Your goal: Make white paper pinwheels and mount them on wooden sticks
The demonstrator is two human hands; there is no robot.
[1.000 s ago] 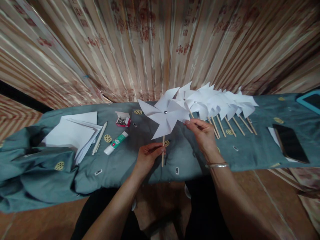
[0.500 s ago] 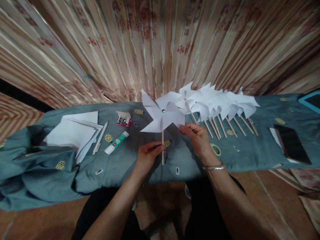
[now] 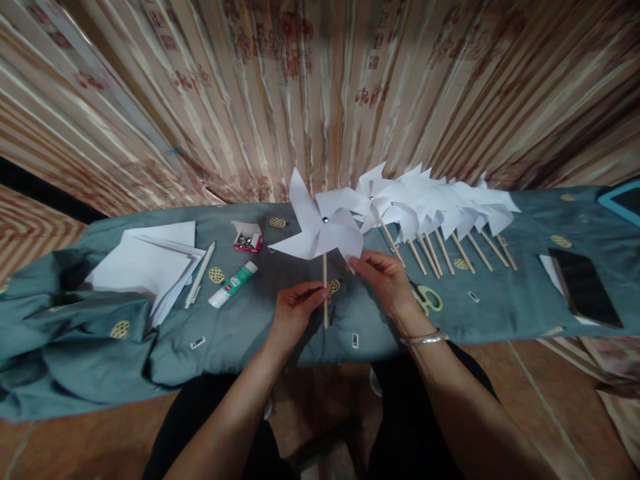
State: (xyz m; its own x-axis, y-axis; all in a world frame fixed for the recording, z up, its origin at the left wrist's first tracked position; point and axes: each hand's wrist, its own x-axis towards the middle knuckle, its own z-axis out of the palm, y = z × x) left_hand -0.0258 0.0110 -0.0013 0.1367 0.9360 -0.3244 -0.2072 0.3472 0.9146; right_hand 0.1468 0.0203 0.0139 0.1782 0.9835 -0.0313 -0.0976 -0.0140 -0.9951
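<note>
A white paper pinwheel (image 3: 320,230) with a shiny pin at its centre stands upright in front of me. My left hand (image 3: 299,308) pinches its wooden stick (image 3: 325,273) between thumb and fingers, low down. At the lower right blade, my right hand (image 3: 383,277) has its thumb and fingers closed on the paper tip. Behind and to the right lie several similar pinwheels (image 3: 450,200), overlapping in a row with their sticks toward me. Partly hidden by my right hand are scissors (image 3: 431,299) with pale green handles.
On the grey-green cloth (image 3: 280,340) at left are white paper sheets (image 3: 135,260), a pen (image 3: 201,273), a glue stick (image 3: 233,285) and an open box of pins (image 3: 247,239). A phone (image 3: 585,287) lies on paper at right, with a blue-edged device (image 3: 620,203) beyond. A curtain (image 3: 320,100) hangs behind.
The pinwheel's head has turned clockwise on its stick. My right hand has moved slightly left and down with a blade tip, showing more of the scissors. My left hand stays on the stick.
</note>
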